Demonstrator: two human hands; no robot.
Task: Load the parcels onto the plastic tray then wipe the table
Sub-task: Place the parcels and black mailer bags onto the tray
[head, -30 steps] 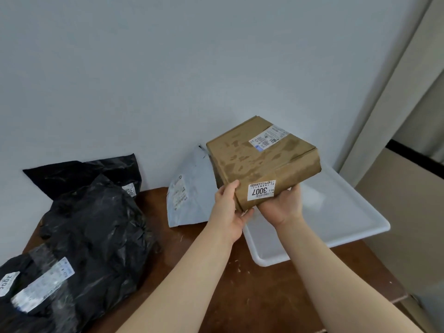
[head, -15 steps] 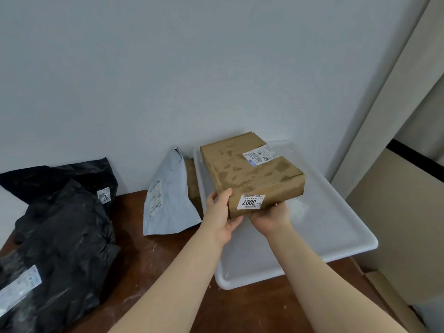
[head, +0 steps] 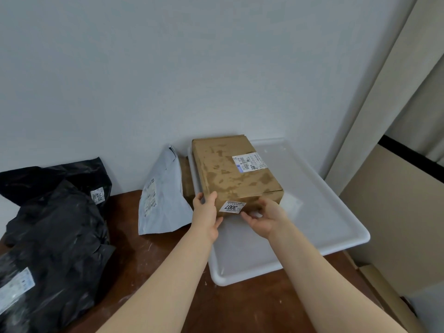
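Note:
A brown cardboard box with a white "3007" sticker lies in the far left part of the white plastic tray, its near end low over the tray floor. My left hand grips the box's near left corner. My right hand holds its near edge from below, fingers curled against the front face. A grey mailer bag leans against the wall just left of the tray. Two black parcel bags are piled on the left of the brown wooden table.
Another brown parcel shows partly between the grey mailer and the tray. The white wall runs close behind everything. The tray's right corner overhangs the table edge, beside a beige panel. Cardboard lies on the floor at the lower right.
Both hands have lowered the cardboard box from mid-air down and away into the far left part of the tray. The view has shifted right and down.

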